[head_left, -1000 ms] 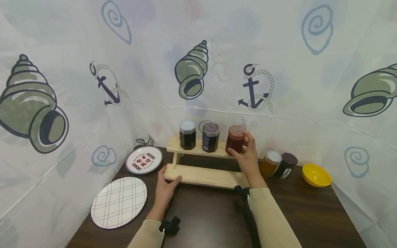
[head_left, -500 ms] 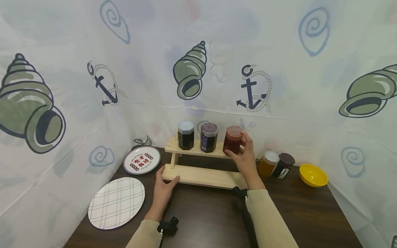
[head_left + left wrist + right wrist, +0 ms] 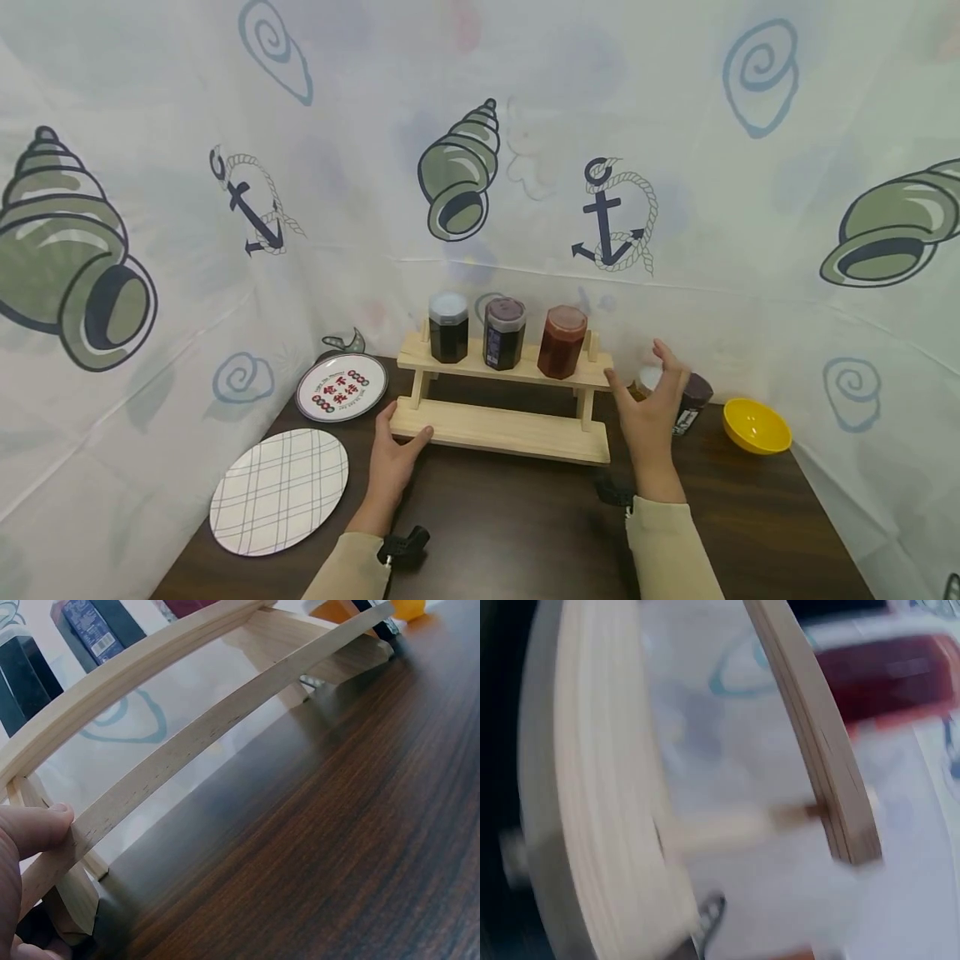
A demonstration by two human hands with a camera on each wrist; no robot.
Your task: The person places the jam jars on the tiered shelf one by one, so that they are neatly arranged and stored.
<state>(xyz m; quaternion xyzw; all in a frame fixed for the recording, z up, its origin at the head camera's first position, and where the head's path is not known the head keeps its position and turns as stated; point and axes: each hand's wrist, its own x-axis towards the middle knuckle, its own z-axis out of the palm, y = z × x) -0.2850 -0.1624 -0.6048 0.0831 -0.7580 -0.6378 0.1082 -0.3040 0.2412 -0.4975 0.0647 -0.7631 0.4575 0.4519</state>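
Note:
A two-tier wooden rack [image 3: 502, 429] stands on the dark table. My left hand [image 3: 392, 471] grips the left end of its lower board; in the left wrist view the thumb [image 3: 41, 827] presses on the board's front edge. Three jars stand in a row on the upper board: a dark one with a whitish lid [image 3: 448, 332], a dark labelled one with a purple lid [image 3: 504, 337], and a red one [image 3: 562, 346] at the right. Right of the rack, my right hand [image 3: 651, 412] holds nothing, thumb and fingers spread apart. It partly hides two jars behind it.
Behind the right hand stand an amber jar with a white lid [image 3: 647, 381] and a dark jar [image 3: 694, 398]. A yellow bowl [image 3: 757, 429] is farther right. On the left lie a plate with red lettering [image 3: 341, 389] and a checked plate [image 3: 279, 492]. Patterned cloth hangs around.
My right hand has let go of the red jar and moved right and slightly down, off the rack. The red jar stays on the upper board. The left hand keeps its grip.

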